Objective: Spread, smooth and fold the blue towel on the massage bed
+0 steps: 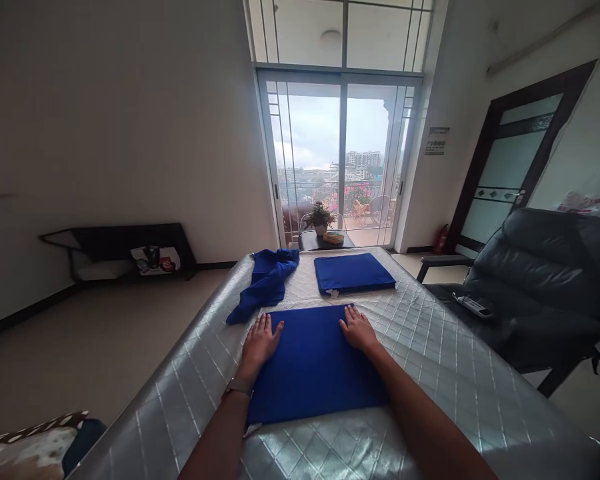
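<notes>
A folded blue cloth (313,363) lies flat on the silver quilted table cover (430,360) right in front of me. My left hand (259,341) rests open and flat on the cloth's left edge, fingers stretched forward; a watch sits on that wrist. My right hand (359,329) lies open and flat on the cloth's far right corner. Beyond it sits a second folded blue cloth (354,273), neat and rectangular. A crumpled, unfolded blue cloth (266,283) lies at the far left of the table.
A black leather chair (530,287) with a remote on its seat stands right of the table. A small potted plant (320,217) sits on a dark side table before the glass balcony doors. A low black shelf (125,253) lines the left wall.
</notes>
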Available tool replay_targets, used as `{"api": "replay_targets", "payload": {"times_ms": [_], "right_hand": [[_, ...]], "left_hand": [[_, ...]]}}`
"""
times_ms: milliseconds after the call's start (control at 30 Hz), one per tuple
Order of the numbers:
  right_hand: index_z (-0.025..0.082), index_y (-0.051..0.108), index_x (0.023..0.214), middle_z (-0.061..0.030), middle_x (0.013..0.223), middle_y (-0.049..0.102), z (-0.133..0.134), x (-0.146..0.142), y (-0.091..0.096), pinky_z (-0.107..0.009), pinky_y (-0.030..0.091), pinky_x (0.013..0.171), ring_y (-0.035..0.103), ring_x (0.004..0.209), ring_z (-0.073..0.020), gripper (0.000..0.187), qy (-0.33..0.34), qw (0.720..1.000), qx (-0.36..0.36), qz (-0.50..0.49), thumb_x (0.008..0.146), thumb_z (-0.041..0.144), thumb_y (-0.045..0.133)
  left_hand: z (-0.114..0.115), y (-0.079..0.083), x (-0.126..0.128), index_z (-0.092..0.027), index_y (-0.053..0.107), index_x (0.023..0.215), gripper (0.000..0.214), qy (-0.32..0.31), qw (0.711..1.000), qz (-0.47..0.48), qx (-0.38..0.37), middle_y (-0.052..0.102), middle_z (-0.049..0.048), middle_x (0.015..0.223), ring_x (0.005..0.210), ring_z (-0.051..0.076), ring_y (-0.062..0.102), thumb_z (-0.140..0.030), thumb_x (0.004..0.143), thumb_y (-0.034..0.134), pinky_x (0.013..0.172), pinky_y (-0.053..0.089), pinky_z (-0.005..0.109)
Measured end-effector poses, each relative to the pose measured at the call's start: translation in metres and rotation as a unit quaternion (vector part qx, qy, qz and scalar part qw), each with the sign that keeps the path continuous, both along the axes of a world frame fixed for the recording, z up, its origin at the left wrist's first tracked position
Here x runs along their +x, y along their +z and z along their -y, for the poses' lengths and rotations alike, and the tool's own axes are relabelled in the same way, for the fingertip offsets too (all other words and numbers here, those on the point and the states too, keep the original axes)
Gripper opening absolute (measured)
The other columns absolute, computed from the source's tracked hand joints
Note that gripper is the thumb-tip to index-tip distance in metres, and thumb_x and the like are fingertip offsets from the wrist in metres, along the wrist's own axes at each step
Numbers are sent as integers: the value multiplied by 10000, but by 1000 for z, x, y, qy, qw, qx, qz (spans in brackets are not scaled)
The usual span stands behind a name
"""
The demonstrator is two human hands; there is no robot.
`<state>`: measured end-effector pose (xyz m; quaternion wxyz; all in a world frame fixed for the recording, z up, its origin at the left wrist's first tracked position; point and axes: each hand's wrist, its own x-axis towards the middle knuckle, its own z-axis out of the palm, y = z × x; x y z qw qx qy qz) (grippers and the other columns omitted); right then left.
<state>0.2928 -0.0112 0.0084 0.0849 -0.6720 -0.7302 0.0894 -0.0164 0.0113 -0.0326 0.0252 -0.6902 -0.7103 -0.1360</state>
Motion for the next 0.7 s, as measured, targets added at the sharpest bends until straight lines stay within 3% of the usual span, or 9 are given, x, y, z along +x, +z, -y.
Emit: {"api": "replay_targets", "payload": {"times_ms": [233, 433, 533, 700], "right_hand": [[63, 180, 1597, -83, 1672, 127, -8, 5, -1, -362, 44, 1234, 71, 1542, -179, 698, 4, 1000, -15, 5, 1020, 458, 186], [56, 202, 1591, -86, 1667, 159, -10, 4, -7, -366, 54, 1233, 95, 1540, -185, 696, 0, 1000, 3, -7, 1015, 446, 203], [49, 219, 1586, -93, 1662, 183, -10, 3, -8, -379, 67, 1235, 112, 1538, -197, 691, 1, 1000, 14, -16, 1015, 437, 206], [42, 239, 1580, -112, 1656, 196, -9, 4, -9, -387, 90, 1235, 122, 1537, -204, 671, 5, 1000, 25, -11, 1017, 405, 217]], "left_hand": [[-1, -2, -2, -14, 386, 1510, 798, 10, 1000, 9, -11, 339, 202, 1593, 1484, 296, 321, -609, 1007, 212, 1213, 266, 442], [11, 20, 11, -44, 483, 1460, 706, -27, 989, -49, 135, 412, 208, 1559, 1479, 321, 329, -550, 1016, 268, 1213, 260, 495], [17, 30, 48, -56, 493, 1452, 663, -78, 988, -41, 128, 448, 194, 1540, 1463, 294, 366, -513, 1038, 248, 1200, 304, 462], [18, 30, 143, -152, 463, 1485, 610, -227, 972, -23, 55, 467, 143, 1539, 1450, 260, 393, -526, 1046, 265, 1190, 335, 455]]}}
